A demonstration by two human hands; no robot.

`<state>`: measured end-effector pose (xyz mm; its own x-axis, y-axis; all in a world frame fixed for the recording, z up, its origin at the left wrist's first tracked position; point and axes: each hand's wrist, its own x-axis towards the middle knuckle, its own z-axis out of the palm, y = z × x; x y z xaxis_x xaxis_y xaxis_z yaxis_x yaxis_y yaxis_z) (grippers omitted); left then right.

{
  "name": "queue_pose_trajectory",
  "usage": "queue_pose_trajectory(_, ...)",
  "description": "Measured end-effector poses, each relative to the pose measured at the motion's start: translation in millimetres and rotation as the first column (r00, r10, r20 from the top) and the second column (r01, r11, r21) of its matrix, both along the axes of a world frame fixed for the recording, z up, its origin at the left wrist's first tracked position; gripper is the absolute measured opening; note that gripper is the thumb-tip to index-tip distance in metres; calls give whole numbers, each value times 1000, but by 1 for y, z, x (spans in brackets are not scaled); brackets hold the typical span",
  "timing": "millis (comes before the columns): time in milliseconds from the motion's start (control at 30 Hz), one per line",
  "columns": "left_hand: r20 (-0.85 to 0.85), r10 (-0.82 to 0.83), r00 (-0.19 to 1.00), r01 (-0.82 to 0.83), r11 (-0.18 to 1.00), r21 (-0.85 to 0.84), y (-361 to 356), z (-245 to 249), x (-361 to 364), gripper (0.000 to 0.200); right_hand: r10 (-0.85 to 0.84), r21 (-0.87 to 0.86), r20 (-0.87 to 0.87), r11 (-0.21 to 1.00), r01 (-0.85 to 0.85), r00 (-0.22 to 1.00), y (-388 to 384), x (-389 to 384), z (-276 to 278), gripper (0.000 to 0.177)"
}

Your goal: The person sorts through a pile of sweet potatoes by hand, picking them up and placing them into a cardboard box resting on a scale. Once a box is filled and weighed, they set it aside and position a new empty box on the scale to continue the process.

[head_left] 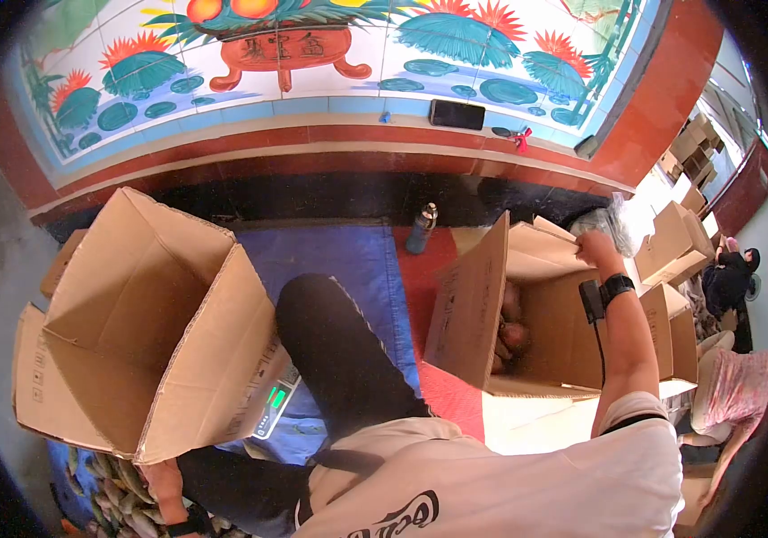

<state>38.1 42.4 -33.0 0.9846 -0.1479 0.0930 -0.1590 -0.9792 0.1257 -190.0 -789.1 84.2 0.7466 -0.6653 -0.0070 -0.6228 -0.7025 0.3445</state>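
Pile of long, lumpy things (113,496) at near left corner of blue mat (348,260). Left box (214,359), top wide open, over mat's left side. Left hand (162,482) at box's near corner; fingers hidden, cannot tell how they sit. Scale (275,409), green lights on, peeks out by box's right side. Bottle (422,229) near mat's far right corner. Right box (563,332), open, round brown things (513,335) inside, along left wall. Right hand (595,248) holds box's far right corner, fingers curled.

"Coca" marks the pale shirt (509,484), Chinese characters the painted red stand (284,50) (carton (469,309) print is too small).
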Motion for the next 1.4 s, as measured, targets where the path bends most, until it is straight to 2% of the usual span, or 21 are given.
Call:
queue_pose_trajectory(100,-114,41,993,-55,991,-119,-20,26,-6,43,-91,-21,-48,996,90,995,-16,-13,-12,15)
queue_pose_trajectory(133,-114,47,992,-61,991,-121,-14,19,-6,43,-85,-22,-47,996,84,995,-16,-17,-15,15)
queue_pose_trajectory(200,48,-4,999,7,998,-61,-1,0,-4,41,-231,-81,22,969,232,973,-14,-23,-16,14)
queue_pose_trajectory(233,47,-1,999,4,998,-63,-1,0,-3,41,-228,-84,22,970,229,973,-18,-23,-14,14)
queue_pose_trajectory(333,22,-10,1000,12,998,-66,-1,1,-3,40,-398,-124,-165,916,381,902,-24,-14,-8,18)
queue_pose_trajectory(400,89,-19,996,29,993,-117,-2,1,-5,41,-381,-112,-133,923,368,915,-17,-1,-5,20)
queue_pose_trajectory(433,88,-10,996,20,993,-114,-13,15,-6,41,-297,-112,-35,950,292,954,-19,8,-7,20)
queue_pose_trajectory(467,-79,66,995,-74,991,-112,-31,38,-8,42,-204,-120,65,970,211,977,-18,18,-9,21)
queue_pose_trajectory(500,-243,142,959,-170,981,-96,-37,50,-11,44,-66,-120,87,990,76,994,1,33,2,23)
queue_pose_trajectory(533,-242,161,957,-188,978,-91,-31,46,-11,44,-48,-115,88,992,58,995,16,50,8,23)
queue_pose_trajectory(600,-141,43,989,-59,992,-110,-17,27,-10,45,136,-151,196,983,-107,971,38,84,13,20)
queue_pose_trajectory(633,-198,54,979,-65,997,-46,-17,29,-9,48,216,-159,245,971,-180,945,44,101,12,18)
queue_pose_trajectory(667,-92,18,996,-19,1000,-13,-8,16,-5,50,237,-148,250,968,-205,939,60,120,15,18)
queue_pose_trajectory(733,-97,8,995,-11,999,-37,-1,8,-3,51,361,-133,353,932,-336,863,99,158,25,15)
queue_pose_trajectory(800,18,-31,999,31,999,26,14,-15,-3,49,425,-103,411,901,-422,807,147,189,33,15)
queue_pose_trajectory(833,147,-44,988,59,993,-105,0,-2,-6,37,463,-86,461,873,-481,757,164,202,35,15)
queue_pose_trajectory(867,147,-24,989,39,994,-101,-1,0,-6,37,533,-95,495,819,-566,686,170,217,26,13)
queue_pose_trajectory(1000,146,8,989,7,995,-99,0,-2,-7,41,568,15,580,709,-705,584,222,269,-5,12)
queue_pose_trajectory(1067,131,53,990,-26,979,-201,-2,-1,-7,45,562,109,563,676,-729,606,251,287,-18,15)
queue_pose_trajectory(1233,214,24,977,21,979,-202,-9,9,-10,48,543,243,624,549,-800,562,307,323,-60,17)
queue_pose_trajectory(1400,213,-2,977,40,984,-174,-6,6,-12,45,544,254,680,455,-854,492,337,348,-93,18)
